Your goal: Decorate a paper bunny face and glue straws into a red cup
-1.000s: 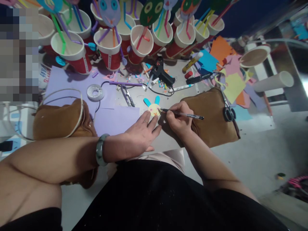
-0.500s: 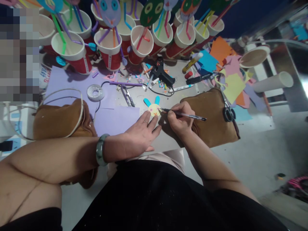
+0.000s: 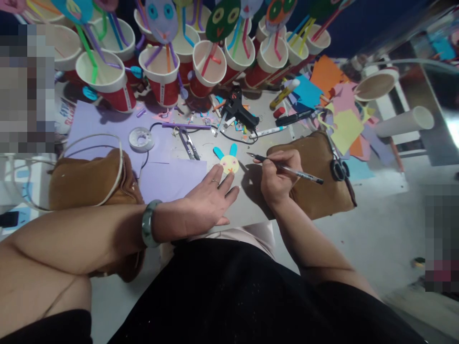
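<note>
A small paper rabbit face (image 3: 230,163) lies on the table, yellow with two blue ears, pink eyes and an orange mouth. My left hand (image 3: 211,198) rests flat with fingers spread, its fingertips touching the face's lower edge. Just to the right, my right hand (image 3: 279,177) is closed around a black-tipped pen (image 3: 303,175). The pen's tip points left and is held apart from the paper face. Purple paper sheets (image 3: 172,180) lie left of my left hand.
Red paper cups (image 3: 165,91) with straw-and-paper faces line the back. A glue gun (image 3: 240,112), a utility knife (image 3: 188,143) and a tape roll (image 3: 141,138) lie in front. Scissors (image 3: 339,169) rest on a brown cushion (image 3: 322,198) at right, near paper scraps (image 3: 346,129).
My right hand has drawn the pen away to the right, lifting its tip off the face's right eye. My left hand stays in place.
</note>
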`<act>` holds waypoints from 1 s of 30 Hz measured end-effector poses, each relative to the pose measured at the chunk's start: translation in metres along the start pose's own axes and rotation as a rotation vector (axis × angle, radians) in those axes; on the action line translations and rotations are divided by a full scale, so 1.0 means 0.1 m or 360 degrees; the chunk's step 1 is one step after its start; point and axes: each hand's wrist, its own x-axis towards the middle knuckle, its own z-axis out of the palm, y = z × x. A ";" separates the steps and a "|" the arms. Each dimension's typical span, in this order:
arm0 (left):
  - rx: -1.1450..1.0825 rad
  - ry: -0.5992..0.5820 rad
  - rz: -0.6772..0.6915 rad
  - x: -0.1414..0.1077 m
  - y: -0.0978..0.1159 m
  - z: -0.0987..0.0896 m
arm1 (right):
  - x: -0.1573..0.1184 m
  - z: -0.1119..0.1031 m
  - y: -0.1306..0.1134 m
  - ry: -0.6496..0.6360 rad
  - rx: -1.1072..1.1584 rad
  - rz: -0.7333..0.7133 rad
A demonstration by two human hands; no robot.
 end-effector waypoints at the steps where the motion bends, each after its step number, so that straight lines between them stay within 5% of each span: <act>1: -0.0002 0.0003 0.0001 0.00 0.00 0.00 | 0.00 0.00 0.00 0.0012 0.0012 -0.0002; 16: -0.0029 -0.0130 0.0058 -0.02 0.06 -0.14 | 0.01 0.02 0.01 0.0106 0.0033 0.0012; 25: 0.0156 0.0087 0.0183 -0.04 0.09 -0.11 | 0.07 0.05 0.03 0.0105 0.0045 0.0200; 30: 0.0201 0.0163 0.0140 -0.05 0.08 -0.18 | 0.13 0.03 0.02 -0.0064 -0.0218 0.0053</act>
